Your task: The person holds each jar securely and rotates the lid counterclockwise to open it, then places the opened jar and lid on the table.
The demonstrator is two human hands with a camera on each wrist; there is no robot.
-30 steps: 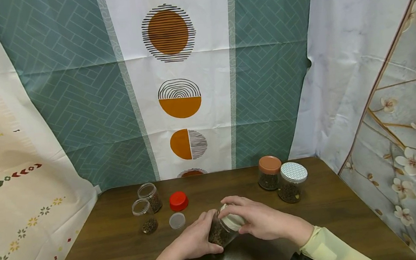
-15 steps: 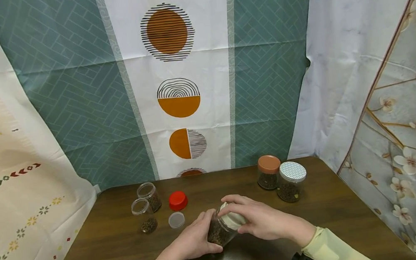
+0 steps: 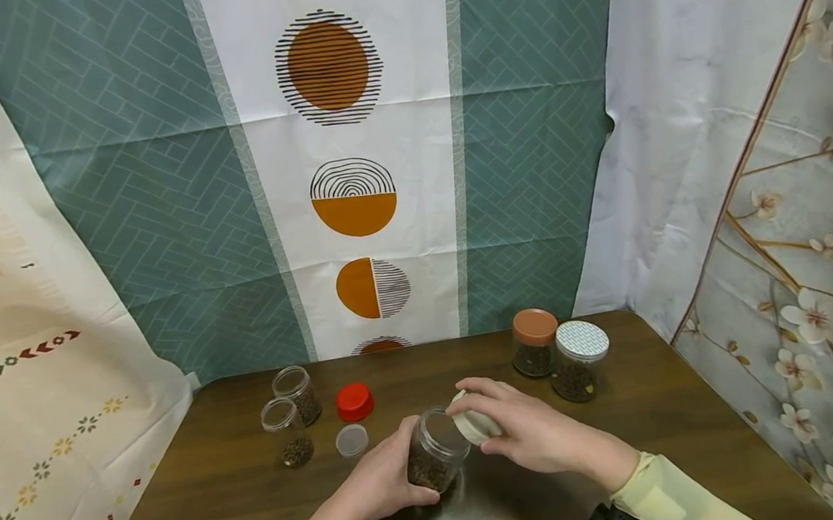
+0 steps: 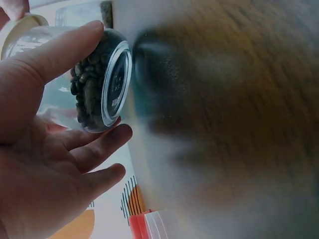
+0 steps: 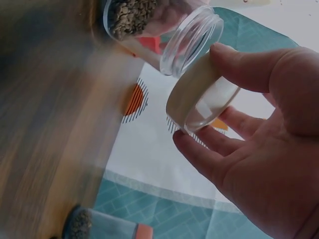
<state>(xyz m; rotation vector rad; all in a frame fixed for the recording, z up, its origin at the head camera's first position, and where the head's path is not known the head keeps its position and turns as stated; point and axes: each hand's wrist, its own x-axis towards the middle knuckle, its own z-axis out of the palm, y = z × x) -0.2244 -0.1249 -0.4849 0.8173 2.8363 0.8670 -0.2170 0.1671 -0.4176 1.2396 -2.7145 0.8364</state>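
In the head view my left hand [image 3: 377, 480] grips a clear jar [image 3: 430, 464] around its side. The jar leans toward the right, its mouth uncovered, with dark brown bits in the bottom. Seen from the left wrist, the thumb and fingers wrap the jar, and its base [image 4: 118, 82] faces the tabletop. My right hand [image 3: 519, 428] holds a cream lid [image 3: 475, 427] by its rim, just right of the jar's mouth. In the right wrist view a narrow gap or slight overlap lies between lid and threaded mouth [image 5: 192, 42]; contact is hard to tell.
Two uncovered jars [image 3: 297, 450] with dark contents stand left on the wooden table [image 3: 205, 490]. Near them lie a red lid [image 3: 355, 401] and a small clear lid [image 3: 352, 440]. At the back right stand an orange-lidded jar [image 3: 535, 347] and a white-lidded jar [image 3: 579, 366].
The cream lid has come off the jar in my right hand and moved slightly right. My left hand has turned the jar a little more upright, showing its uncovered mouth.
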